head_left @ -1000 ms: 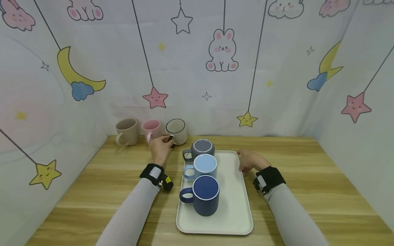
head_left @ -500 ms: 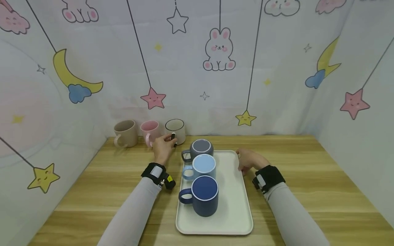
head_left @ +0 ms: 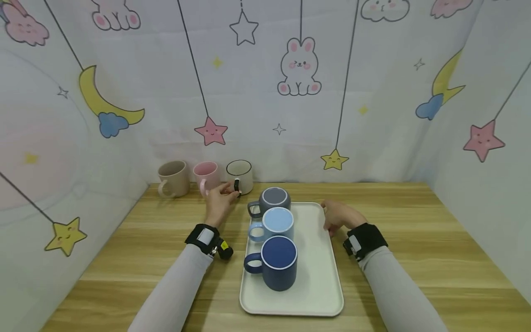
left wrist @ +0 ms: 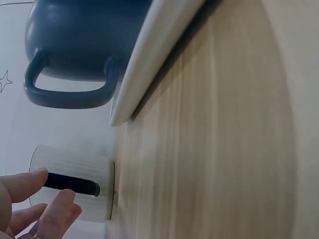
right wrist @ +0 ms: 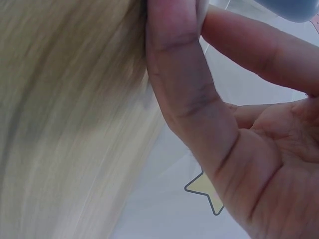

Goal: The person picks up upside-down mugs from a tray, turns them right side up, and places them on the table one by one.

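Observation:
At the back of the table stands a white mug (head_left: pixel 244 177) with a dark rim and a black handle (left wrist: pixel 72 183). My left hand (head_left: pixel 220 203) pinches that handle, fingertips on both sides of it. A pink mug (head_left: pixel 205 173) and a beige mug (head_left: pixel 176 177) stand to its left. My right hand (head_left: pixel 341 216) grips the right rim of a white tray (head_left: pixel 313 276) near its far corner. On the tray, a grey mug (head_left: pixel 274 197), a light blue mug (head_left: pixel 278 221) and a navy mug (head_left: pixel 280 267) form a row, handles pointing left.
The wooden table (head_left: pixel 415 258) extends on both sides of the tray. A white cloth backdrop (head_left: pixel 257 106) with stars, moons and a rabbit closes off the back and the sides, close behind the back mugs.
The white mug's black handle has turned from pointing front-left to facing the front, with my left hand shifting slightly with it. My right hand stays at the tray.

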Tool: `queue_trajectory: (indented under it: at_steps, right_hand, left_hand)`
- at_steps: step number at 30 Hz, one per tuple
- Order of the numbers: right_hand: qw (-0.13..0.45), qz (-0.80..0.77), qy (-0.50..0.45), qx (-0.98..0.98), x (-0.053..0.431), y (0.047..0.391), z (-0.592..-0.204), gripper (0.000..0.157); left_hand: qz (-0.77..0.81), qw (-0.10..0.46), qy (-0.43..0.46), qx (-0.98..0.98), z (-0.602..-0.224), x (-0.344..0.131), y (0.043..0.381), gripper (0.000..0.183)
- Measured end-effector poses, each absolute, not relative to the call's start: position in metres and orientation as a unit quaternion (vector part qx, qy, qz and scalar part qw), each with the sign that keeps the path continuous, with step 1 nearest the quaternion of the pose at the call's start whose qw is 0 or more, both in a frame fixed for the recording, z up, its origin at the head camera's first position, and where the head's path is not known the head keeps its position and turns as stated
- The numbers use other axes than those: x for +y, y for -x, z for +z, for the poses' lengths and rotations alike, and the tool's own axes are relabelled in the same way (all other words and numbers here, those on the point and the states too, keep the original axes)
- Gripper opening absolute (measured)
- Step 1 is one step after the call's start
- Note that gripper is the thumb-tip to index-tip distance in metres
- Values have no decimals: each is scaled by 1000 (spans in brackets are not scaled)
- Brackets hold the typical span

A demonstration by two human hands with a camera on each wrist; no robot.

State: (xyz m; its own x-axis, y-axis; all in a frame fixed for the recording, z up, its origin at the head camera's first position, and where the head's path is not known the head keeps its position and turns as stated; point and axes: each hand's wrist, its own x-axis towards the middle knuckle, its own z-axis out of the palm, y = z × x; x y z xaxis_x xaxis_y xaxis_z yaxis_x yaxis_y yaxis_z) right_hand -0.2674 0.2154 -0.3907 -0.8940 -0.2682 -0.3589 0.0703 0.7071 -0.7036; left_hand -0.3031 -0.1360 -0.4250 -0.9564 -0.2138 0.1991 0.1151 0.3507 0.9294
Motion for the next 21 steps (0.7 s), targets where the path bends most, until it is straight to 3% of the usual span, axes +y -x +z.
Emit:
queue_trajectory:
  at_steps: [7, 21]
  right_hand:
    - [226, -386, 57, 893, 216, 267, -390, 79]
    - [228, -390, 60, 890, 217, 268, -392, 76]
  left_hand:
    - [-636, 118, -25, -762, -423, -141, 291, 40]
    - [-583, -20, 5, -812, -422, -134, 274, 35]
